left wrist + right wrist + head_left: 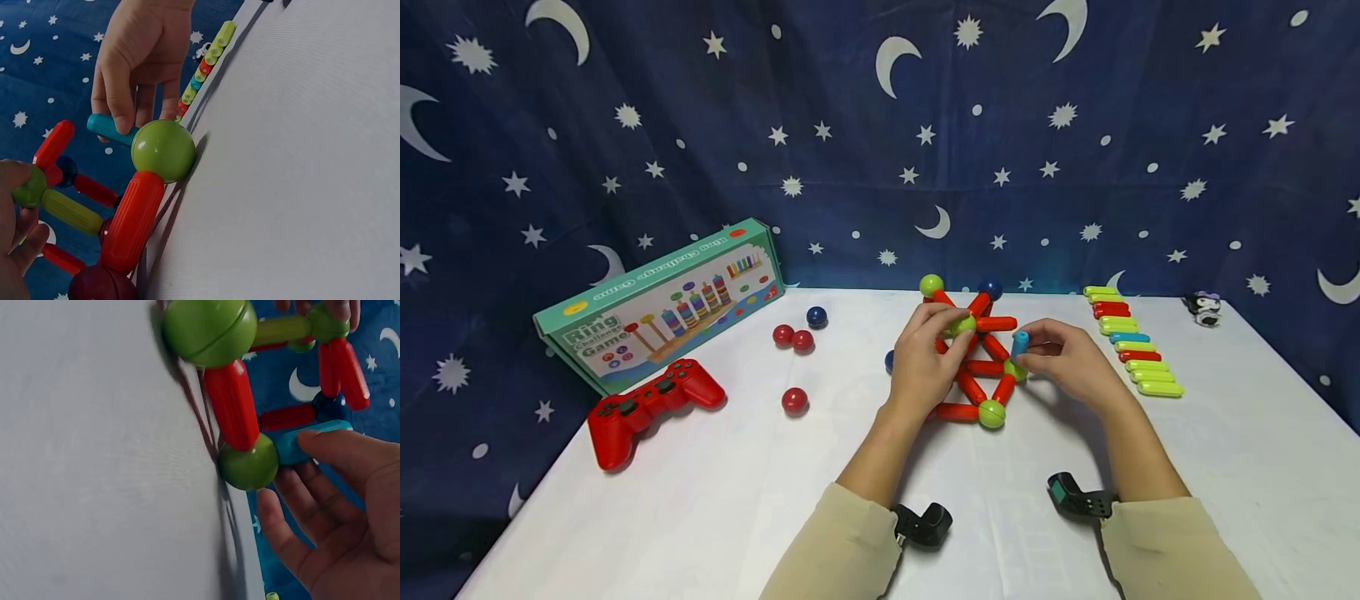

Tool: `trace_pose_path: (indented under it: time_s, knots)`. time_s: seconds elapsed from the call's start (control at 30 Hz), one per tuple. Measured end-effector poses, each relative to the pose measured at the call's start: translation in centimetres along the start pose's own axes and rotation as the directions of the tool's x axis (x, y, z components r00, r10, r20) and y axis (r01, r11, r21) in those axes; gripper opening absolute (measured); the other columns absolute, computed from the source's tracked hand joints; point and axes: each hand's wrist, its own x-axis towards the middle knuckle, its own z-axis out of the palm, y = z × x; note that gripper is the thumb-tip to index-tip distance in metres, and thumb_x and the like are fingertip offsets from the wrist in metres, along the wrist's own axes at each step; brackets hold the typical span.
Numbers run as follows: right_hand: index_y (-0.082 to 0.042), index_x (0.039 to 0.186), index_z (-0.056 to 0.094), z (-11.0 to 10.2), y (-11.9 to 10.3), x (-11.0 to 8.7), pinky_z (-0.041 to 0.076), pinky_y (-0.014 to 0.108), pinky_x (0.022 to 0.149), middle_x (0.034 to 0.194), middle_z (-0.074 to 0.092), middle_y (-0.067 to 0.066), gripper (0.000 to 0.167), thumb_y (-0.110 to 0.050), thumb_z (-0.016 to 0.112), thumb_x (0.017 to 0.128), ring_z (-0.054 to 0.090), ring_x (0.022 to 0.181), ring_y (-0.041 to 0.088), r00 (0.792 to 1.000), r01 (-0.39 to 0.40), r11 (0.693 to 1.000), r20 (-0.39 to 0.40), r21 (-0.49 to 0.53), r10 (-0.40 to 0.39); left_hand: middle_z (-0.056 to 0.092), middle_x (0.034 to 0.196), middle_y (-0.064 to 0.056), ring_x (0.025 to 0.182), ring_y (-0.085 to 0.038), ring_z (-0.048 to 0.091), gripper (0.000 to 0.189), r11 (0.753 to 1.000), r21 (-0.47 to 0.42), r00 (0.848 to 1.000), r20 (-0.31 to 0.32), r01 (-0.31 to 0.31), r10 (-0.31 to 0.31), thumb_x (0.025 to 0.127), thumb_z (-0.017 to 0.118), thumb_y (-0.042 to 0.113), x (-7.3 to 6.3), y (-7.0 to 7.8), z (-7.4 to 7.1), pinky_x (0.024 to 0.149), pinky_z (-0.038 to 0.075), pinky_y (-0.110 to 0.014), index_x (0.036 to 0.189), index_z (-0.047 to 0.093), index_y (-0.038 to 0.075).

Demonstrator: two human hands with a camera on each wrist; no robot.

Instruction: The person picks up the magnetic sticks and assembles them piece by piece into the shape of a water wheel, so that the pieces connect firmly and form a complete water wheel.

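Note:
A structure of red magnetic rods (pixel 957 412) and balls stands on the white table. My left hand (pixel 927 357) pinches a green ball (pixel 962 325) at its top, and a yellow-green rod (pixel 72 211) runs down from that ball. My right hand (pixel 1066 360) pinches a blue rod (pixel 1019 344) between thumb and fingers. This rod stands upright, its lower end at a green ball (pixel 164 150) low on the structure's right side. Another green ball (pixel 992 414) forms the near corner. My left hand hides part of the structure in the head view.
Three dark red balls (pixel 794 401) and a dark blue ball (pixel 816 317) lie to the left. Beyond them are a red game controller (pixel 655 404) and a game box (pixel 662 308). A row of loose rods (pixel 1142 366) and a small figurine (pixel 1207 309) sit at right.

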Motion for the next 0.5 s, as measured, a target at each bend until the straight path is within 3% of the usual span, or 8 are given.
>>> trace_pose_path:
  time_s: [0.23,0.37,0.5]
  knots:
    - [-0.004,0.132,0.061,-0.2,0.8,-0.1,0.052,0.024,0.09,0.122,0.068,0.017,0.044,-0.019,0.076,0.093,0.065,0.106,0.024,1.0,-0.016,0.999,0.004,0.051,0.015,0.066,0.119,-0.004,0.109,-0.017,0.066,0.026,1.0,0.027,1.0,0.002,0.006,-0.006,0.095,0.074,0.014,0.0,0.2,0.1,0.088,0.057,-0.024,0.121,0.076,0.01]
    - [-0.003,0.132,0.061,-0.2,0.9,-0.2,0.053,0.019,0.087,0.122,0.068,0.018,0.043,-0.017,0.076,0.093,0.065,0.105,0.02,1.0,-0.01,0.998,0.01,0.063,0.009,0.067,0.12,-0.006,0.106,-0.021,0.067,0.025,1.0,0.001,1.0,0.02,0.014,-0.014,0.095,0.075,0.013,0.1,0.2,-0.1,0.089,0.059,-0.032,0.12,0.076,0.008]
    - [-0.005,0.132,0.061,-0.3,0.7,0.0,0.053,0.023,0.089,0.123,0.068,0.017,0.043,-0.019,0.075,0.094,0.065,0.108,0.022,1.0,-0.008,0.998,0.019,0.061,0.007,0.068,0.118,-0.009,0.099,-0.025,0.069,0.023,0.997,-0.064,0.998,0.019,0.053,-0.052,0.094,0.073,0.01,0.6,0.1,-1.0,0.088,0.061,-0.04,0.117,0.076,0.005]
